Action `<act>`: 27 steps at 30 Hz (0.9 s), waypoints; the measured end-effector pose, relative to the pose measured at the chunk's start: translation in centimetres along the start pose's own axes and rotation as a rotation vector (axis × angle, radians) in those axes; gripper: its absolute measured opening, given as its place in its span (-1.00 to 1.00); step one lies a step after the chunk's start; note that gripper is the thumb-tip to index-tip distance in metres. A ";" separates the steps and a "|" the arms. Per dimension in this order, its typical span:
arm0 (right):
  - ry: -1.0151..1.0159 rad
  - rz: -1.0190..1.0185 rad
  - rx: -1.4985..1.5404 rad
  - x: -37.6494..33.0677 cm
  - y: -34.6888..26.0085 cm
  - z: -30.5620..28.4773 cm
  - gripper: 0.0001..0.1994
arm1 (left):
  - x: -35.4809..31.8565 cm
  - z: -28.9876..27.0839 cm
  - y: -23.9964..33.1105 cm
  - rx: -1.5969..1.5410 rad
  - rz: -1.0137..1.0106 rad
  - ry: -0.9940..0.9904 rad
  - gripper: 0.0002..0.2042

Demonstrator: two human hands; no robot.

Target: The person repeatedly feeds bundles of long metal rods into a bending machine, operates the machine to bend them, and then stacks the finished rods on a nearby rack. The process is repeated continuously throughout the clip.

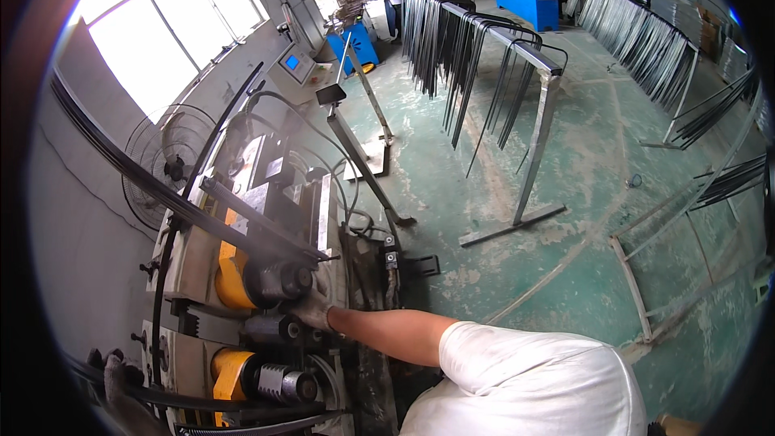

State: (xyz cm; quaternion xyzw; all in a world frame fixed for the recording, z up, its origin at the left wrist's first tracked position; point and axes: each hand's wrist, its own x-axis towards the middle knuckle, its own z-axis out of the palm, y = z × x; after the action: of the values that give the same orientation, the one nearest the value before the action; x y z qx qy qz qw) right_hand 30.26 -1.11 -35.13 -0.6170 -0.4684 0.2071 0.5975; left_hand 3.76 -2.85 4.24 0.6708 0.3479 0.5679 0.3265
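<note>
Machine (242, 274), grey with yellow roller housings, fills the lower left before you. Racks (484, 56) hung with bent dark strips stand well beyond it on the green floor. A long dark strip (202, 210) lies across its top. Your right hand (311, 311), gloved, presses on its upper roller (278, 282); grip unclear. Your left hand (117, 379), gloved, clasps a second dark strip (210, 400) at its near end.

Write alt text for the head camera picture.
A gloved right hand rests on a bending machine's dark roller, while the gloved left hand grips a long black curved strip. Racks of bent strips stand on the green floor.
</note>
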 end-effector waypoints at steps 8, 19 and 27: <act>-0.081 -0.044 -0.275 0.6 7.5 2.3 -0.66 | 1.6 -5.5 -7.4 0.076 0.053 -0.155 -0.44; -0.042 -0.041 -0.218 -0.9 5.5 -0.1 -0.75 | -1.4 -5.2 -4.6 0.350 0.020 -0.289 -0.46; -0.051 -0.255 -0.316 -1.1 5.8 0.8 -0.69 | -2.5 -4.8 -3.1 0.221 -0.069 -0.208 -0.41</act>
State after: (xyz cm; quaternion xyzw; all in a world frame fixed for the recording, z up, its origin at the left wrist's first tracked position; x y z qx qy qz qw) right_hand 30.95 -0.70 -41.09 -0.6334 -0.5845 0.0691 0.5025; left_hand -1.58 -3.00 0.98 0.7454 0.3956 0.4420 0.3041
